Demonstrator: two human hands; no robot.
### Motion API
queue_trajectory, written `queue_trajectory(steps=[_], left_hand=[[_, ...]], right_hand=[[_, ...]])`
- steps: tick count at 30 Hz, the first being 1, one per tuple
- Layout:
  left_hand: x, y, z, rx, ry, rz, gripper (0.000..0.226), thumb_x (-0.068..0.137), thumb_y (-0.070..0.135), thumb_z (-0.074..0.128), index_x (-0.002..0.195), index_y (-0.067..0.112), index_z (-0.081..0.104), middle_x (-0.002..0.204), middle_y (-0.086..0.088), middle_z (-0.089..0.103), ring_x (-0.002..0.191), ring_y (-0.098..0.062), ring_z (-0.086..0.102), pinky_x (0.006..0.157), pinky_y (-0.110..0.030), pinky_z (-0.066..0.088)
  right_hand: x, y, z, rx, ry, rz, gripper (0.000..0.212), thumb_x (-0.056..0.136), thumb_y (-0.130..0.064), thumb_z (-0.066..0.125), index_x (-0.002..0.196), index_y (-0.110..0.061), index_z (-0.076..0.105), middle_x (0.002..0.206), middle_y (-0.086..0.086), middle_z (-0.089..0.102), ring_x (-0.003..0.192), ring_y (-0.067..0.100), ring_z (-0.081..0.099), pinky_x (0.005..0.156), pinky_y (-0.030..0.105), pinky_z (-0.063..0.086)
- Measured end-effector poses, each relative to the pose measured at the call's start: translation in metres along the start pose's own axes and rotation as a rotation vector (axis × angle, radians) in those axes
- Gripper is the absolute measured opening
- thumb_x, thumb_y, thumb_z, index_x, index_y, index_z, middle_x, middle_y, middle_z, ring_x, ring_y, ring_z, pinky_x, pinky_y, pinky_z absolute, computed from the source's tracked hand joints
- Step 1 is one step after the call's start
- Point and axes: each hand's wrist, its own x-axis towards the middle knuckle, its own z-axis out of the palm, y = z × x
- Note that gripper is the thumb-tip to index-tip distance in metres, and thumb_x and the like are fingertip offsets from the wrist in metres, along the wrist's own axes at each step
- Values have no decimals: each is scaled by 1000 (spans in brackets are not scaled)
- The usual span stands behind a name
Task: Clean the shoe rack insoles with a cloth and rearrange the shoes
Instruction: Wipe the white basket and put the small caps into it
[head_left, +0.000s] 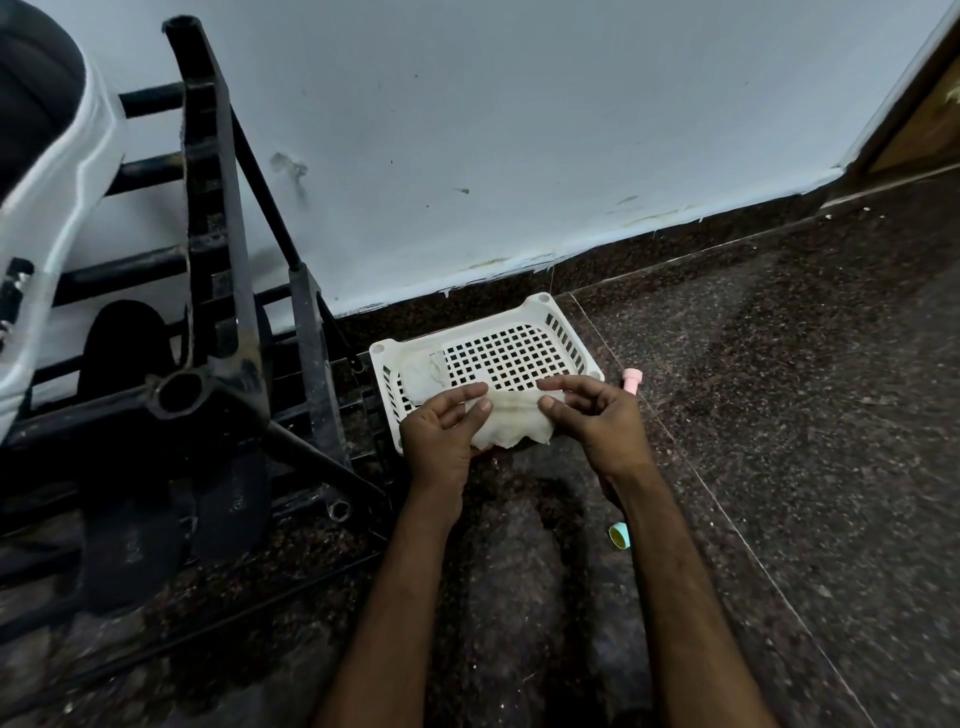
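A whitish cloth (511, 423) is stretched between both hands above the near edge of a white perforated basket (519, 353) on the floor. My left hand (444, 431) grips the cloth's left end with the thumb on top. My right hand (597, 415) pinches its right end between thumb and fingers. A second crumpled cloth (423, 371) lies in the basket's left corner. The black shoe rack (223, 291) stands at the left, with a pair of black sandals (156, 519) on its low shelf and a white-and-black shoe (47, 156) higher up.
A pink plastic peg (632, 381) lies on the dark speckled floor right of the basket. A small green-and-yellow cap (620, 535) lies beside my right forearm. The pale wall (519, 130) runs behind the basket, and a wooden door frame (924, 119) stands at the far right.
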Motion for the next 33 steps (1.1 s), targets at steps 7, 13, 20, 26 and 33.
queue_trajectory(steps=[7, 13, 20, 26, 33], left_hand=[[3, -1, 2, -8, 12, 74, 24, 79, -4, 76, 97, 12, 75, 100, -12, 75, 98, -32, 71, 85, -45, 59], [5, -3, -1, 7, 19, 85, 25, 78, -4, 76, 97, 12, 75, 102, -10, 75, 103, -31, 69, 90, -46, 57], [6, -3, 0, 114, 72, 144, 21, 77, 3, 81, 94, 12, 75, 90, -5, 76, 89, -16, 72, 75, -27, 58], [9, -13, -2, 264, 189, 206, 13, 74, 14, 84, 75, 20, 73, 76, 0, 73, 72, -13, 68, 68, -28, 53], [7, -7, 5, 241, 79, 46, 19, 88, 23, 73, 93, 5, 70, 88, -3, 73, 80, -10, 66, 75, -27, 53]], right_hand=[[7, 1, -2, -205, 28, -15, 15, 81, -1, 75, 93, -10, 75, 67, 6, 67, 66, 26, 63, 71, 48, 56], [7, -1, -2, 95, 31, 33, 19, 82, 6, 70, 95, -8, 71, 77, 19, 63, 71, 23, 59, 67, 27, 53], [3, 0, -3, -84, 22, 61, 19, 83, 7, 69, 95, -7, 73, 82, 13, 73, 76, 18, 66, 73, 23, 59], [13, -5, -7, -680, 89, -33, 8, 80, -22, 79, 87, -19, 76, 80, 4, 71, 70, 17, 64, 66, 27, 52], [17, 0, 3, -244, 124, 155, 10, 85, -23, 72, 81, -14, 70, 88, 15, 74, 79, 27, 68, 84, 52, 57]])
